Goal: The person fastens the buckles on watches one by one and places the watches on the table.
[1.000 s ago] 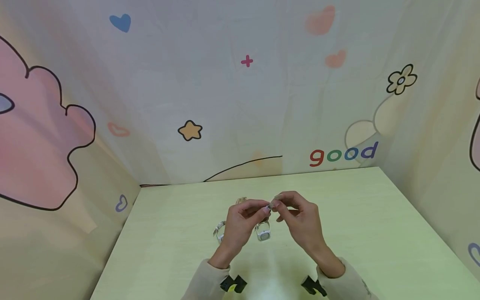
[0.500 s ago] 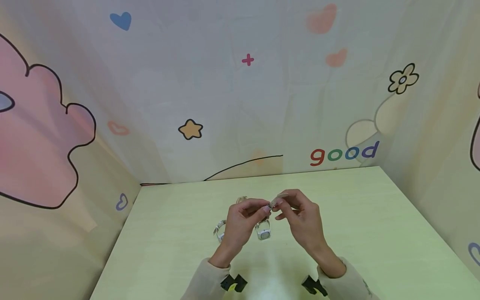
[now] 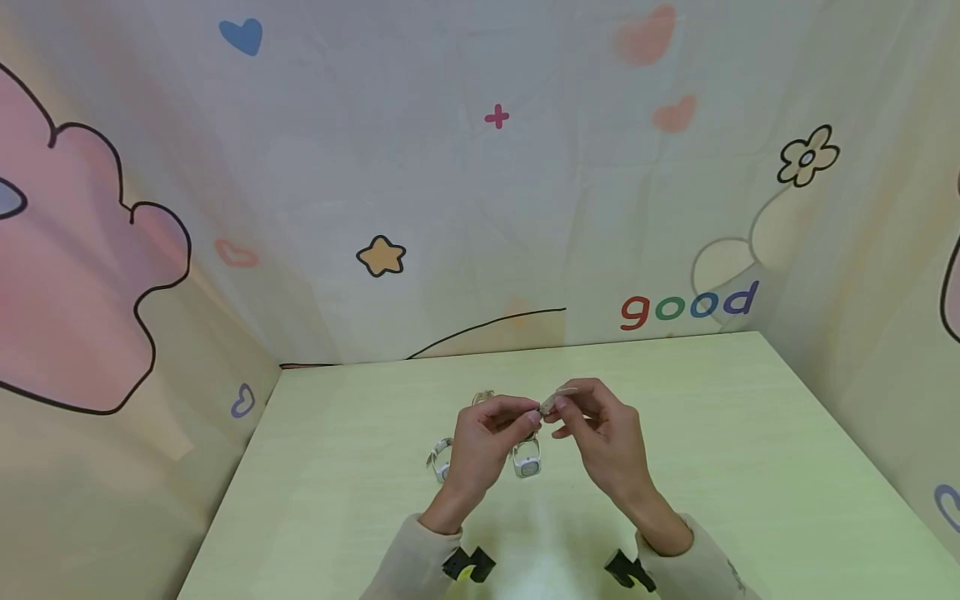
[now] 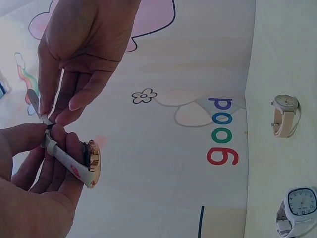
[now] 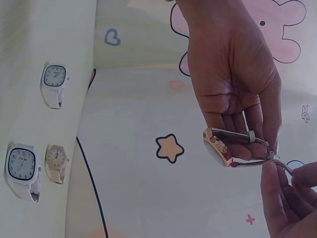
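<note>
A wristwatch with a rose-gold case and a pale strap with reddish marks is held up between both hands, above the table. My left hand grips it by the strap near the buckle; in the left wrist view its fingers lie inside the strap loop. Between thumb and fingers, my right hand pinches the free strap end, which sticks out past the buckle. The two hands' fingertips almost meet there. The watch's dial faces away in the left wrist view, and the fingers partly cover the buckle.
Three more watches stand on the pale green table: a white square-faced one, another white one partly behind the left hand, and a cream round-faced one farther back. A printed curtain encloses the table.
The right fingers have shifted slightly up and to the right along the strap, and more of the strap end shows between the hands. The left hand stays almost still. The watches on the table have not moved.
</note>
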`<action>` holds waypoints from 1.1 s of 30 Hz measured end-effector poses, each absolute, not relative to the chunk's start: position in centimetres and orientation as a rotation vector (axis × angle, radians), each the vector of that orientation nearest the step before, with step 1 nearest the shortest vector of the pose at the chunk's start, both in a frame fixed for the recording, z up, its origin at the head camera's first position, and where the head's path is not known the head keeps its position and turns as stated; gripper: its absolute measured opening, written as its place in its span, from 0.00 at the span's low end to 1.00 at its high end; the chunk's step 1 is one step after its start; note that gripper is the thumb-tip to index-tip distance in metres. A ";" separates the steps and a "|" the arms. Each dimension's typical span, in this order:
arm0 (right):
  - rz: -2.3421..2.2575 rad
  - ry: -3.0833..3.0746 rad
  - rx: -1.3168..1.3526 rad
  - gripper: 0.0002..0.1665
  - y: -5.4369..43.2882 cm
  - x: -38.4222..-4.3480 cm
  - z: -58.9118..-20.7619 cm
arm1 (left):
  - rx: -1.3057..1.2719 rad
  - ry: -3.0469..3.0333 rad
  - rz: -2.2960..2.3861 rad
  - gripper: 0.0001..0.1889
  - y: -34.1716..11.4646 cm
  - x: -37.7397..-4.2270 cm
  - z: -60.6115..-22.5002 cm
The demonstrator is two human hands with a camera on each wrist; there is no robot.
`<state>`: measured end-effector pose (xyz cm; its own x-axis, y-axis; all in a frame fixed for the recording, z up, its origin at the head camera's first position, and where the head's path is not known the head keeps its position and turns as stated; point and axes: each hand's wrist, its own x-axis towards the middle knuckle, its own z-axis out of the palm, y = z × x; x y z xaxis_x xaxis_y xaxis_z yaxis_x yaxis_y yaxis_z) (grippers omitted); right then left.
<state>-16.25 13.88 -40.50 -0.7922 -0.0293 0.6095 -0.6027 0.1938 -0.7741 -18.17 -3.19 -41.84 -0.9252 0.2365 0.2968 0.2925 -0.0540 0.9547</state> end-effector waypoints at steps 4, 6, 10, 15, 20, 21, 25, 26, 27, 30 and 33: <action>1.589 -2.040 0.566 0.07 13.8 -16.1 -40.5 | -0.581 -2.138 -2.187 0.09 -3.2 -18.2 -41.9; 1.562 -2.047 0.565 0.08 13.8 -16.1 -40.5 | -0.573 -2.142 -2.193 0.09 -3.2 -18.2 -42.0; 1.531 -2.036 0.569 0.09 13.8 -16.1 -40.6 | -0.570 -2.144 -2.198 0.09 -3.2 -18.2 -42.0; 1.534 -2.013 0.575 0.10 13.7 -16.0 -40.5 | -0.574 -2.138 -2.201 0.09 -3.2 -18.1 -42.0; 1.522 -2.056 0.598 0.09 13.9 -16.1 -40.5 | -0.583 -2.106 -2.233 0.10 -3.3 -18.1 -41.9; 1.522 -2.070 0.606 0.08 13.9 -16.1 -40.5 | -0.587 -2.094 -2.251 0.10 -3.3 -18.1 -41.9; 1.529 -2.117 0.636 0.08 14.2 -16.3 -40.7 | -0.601 -2.060 -2.346 0.13 -3.5 -18.1 -41.8; 1.524 -2.123 0.637 0.08 14.2 -16.3 -40.8 | -0.608 -2.057 -2.369 0.13 -3.6 -18.1 -41.8; 1.512 -2.127 0.636 0.09 14.2 -16.4 -40.9 | -0.625 -2.049 -2.395 0.14 -3.7 -18.1 -41.8; 1.479 -2.129 0.635 0.10 14.3 -16.4 -40.9 | -0.674 -2.065 -2.419 0.16 -3.9 -18.2 -41.8; 1.456 -2.128 0.643 0.11 14.3 -16.4 -40.9 | -0.737 -2.081 -2.381 0.17 -4.1 -18.2 -41.7</action>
<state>-16.39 14.32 -40.88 -0.7745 -0.1102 0.6229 -0.6206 0.3233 -0.7144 -18.22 -4.12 -41.71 -0.8917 0.3676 0.2643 0.2126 -0.1753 0.9613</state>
